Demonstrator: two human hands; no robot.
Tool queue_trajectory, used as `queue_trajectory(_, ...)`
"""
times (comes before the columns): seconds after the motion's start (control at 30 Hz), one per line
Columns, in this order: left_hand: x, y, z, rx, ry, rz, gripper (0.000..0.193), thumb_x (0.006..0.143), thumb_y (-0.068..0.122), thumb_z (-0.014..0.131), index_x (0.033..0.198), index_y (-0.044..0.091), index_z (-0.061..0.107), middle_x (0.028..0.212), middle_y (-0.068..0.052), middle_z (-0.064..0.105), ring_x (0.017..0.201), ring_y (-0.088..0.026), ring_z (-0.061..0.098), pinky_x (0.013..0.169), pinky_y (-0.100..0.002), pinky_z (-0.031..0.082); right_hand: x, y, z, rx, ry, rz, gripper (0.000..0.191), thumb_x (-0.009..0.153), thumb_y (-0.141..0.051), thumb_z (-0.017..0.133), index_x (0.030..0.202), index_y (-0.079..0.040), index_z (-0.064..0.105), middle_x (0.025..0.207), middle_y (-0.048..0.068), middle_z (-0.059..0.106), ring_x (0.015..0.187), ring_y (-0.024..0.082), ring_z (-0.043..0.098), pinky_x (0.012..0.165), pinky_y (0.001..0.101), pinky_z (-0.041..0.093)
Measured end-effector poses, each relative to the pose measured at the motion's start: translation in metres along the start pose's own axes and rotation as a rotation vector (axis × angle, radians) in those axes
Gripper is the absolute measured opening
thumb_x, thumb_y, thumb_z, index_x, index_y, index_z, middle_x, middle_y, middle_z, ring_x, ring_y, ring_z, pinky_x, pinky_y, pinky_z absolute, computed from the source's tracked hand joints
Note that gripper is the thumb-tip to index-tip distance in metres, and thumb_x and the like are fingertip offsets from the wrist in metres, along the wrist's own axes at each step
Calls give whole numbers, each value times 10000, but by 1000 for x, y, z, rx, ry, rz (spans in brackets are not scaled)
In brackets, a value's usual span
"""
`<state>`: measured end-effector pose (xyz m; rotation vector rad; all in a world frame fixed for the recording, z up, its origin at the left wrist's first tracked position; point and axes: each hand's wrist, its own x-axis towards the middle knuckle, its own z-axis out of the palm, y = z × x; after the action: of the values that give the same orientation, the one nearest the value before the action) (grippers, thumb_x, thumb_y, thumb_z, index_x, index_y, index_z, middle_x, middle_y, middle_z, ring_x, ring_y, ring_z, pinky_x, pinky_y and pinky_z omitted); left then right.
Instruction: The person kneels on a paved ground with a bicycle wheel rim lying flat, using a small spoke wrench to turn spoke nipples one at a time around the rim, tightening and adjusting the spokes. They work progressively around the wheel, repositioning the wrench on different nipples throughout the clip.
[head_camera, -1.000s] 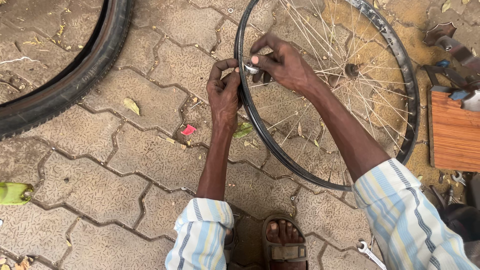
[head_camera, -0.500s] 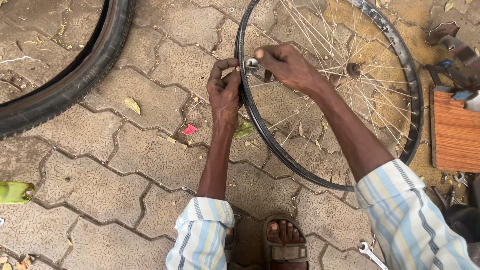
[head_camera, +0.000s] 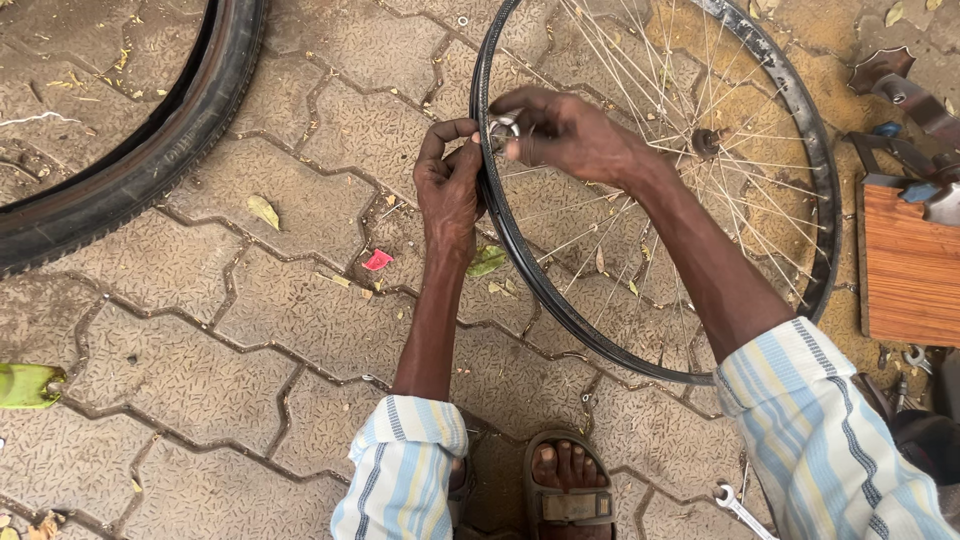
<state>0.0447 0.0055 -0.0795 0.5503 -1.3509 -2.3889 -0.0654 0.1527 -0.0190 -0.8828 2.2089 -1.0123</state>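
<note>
One view only, from the head camera, looking down at paved ground.

Both hands meet at the left edge of a bare bicycle wheel (head_camera: 640, 180), which stands at centre right of the scene, its rim (head_camera: 520, 260) dark, its thin spokes running to the hub (head_camera: 706, 143).

Left hand (head_camera: 450, 185): closed around the rim from the left side, fingers curled over its edge, thumb toward the small metal tool (head_camera: 503, 130).

Right hand (head_camera: 565, 130): reaches across from inside the wheel, fingers pinched shut on the small metal tool, which sits against the rim's inner side. Whether the tool is seated on a spoke end cannot be told.

Surroundings: a black tyre (head_camera: 150, 150) lies far left on the paving (head_camera: 250, 330). A wooden board (head_camera: 910, 265) sits at the right edge, with dark metal parts (head_camera: 905, 95) beyond it. A sandalled foot (head_camera: 570, 485) shows near the bottom centre, and a spanner (head_camera: 738, 505) lies just right of it. A red scrap (head_camera: 377, 260) and dry leaves (head_camera: 263, 211) lie left of the wheel. Striped sleeves (head_camera: 400, 470) cover both upper arms.
</note>
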Motion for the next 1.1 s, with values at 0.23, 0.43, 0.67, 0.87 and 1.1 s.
queue_trajectory(0.23,-1,2,-1,39,12,-17,181,925,125,691,1101,90,666,655,-16,699,437,-51,498,356,-244,307,5,1,9,187,104,65,445,996,-388,569,1271,-41,617,942,111,735,773,253,715,714,483,633)
queue_trajectory(0.43,0,-2,-2,-14,-7,19,166,943,104,708,1101,68,671,663,-26,686,492,-60,528,402,-252,357,-1,4,0,65,-86,-75,570,956,-381,700,1374,-60,486,931,201,718,874,287,690,815,502,575)
queue_trajectory(0.67,0,-2,-2,-5,-12,15,197,933,100,696,1125,69,666,697,-55,716,500,-72,550,412,-252,391,7,9,7,188,108,67,494,979,-459,572,1275,-64,555,861,119,662,693,177,665,664,448,629)
queue_trajectory(0.87,0,0,0,34,0,23,184,949,127,686,1124,78,659,705,-39,719,522,-70,562,435,-265,413,8,19,13,-17,77,127,405,1100,-392,550,1310,-81,704,781,143,638,612,168,560,523,321,482)
queue_trajectory(1.1,5,-11,-3,168,82,51,165,975,199,672,1054,74,597,654,-19,646,495,-104,488,436,-304,391,-9,11,16,14,365,-175,334,1053,-260,647,1304,-45,693,1098,127,718,825,201,685,678,348,597)
